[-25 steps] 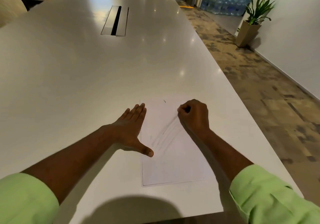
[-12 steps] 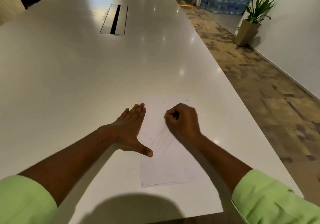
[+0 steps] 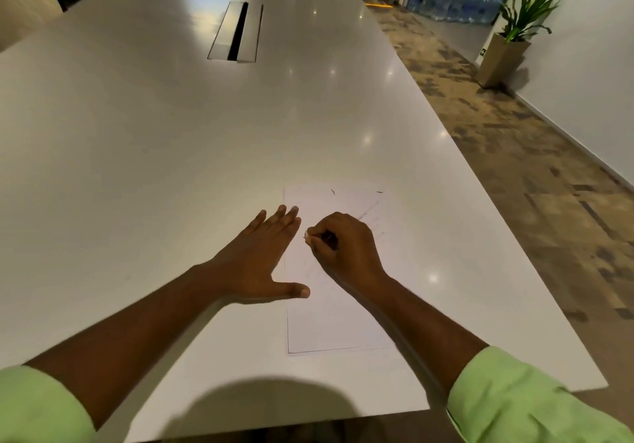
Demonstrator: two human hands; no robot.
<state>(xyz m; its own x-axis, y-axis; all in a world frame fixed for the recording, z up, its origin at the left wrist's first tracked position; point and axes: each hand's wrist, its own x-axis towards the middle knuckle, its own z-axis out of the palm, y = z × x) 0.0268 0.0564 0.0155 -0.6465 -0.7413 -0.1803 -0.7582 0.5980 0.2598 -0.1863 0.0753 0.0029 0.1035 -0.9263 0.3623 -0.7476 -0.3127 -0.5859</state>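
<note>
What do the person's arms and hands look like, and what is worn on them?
Both arms wear light green fabric: the left sleeve and right sleeve end well above the wrists, so the forearms are bare. The left hand and right hand are bare too: no gloves, and no watch, ring or bracelet shows.

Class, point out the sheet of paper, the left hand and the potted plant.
sheet of paper (image 3: 329, 322): head view, bare lower half.
left hand (image 3: 255, 264): head view, back of hand.
potted plant (image 3: 502, 62): head view, tan pot.

Left hand (image 3: 260, 261) flat, right hand (image 3: 346, 247) pinched
</note>
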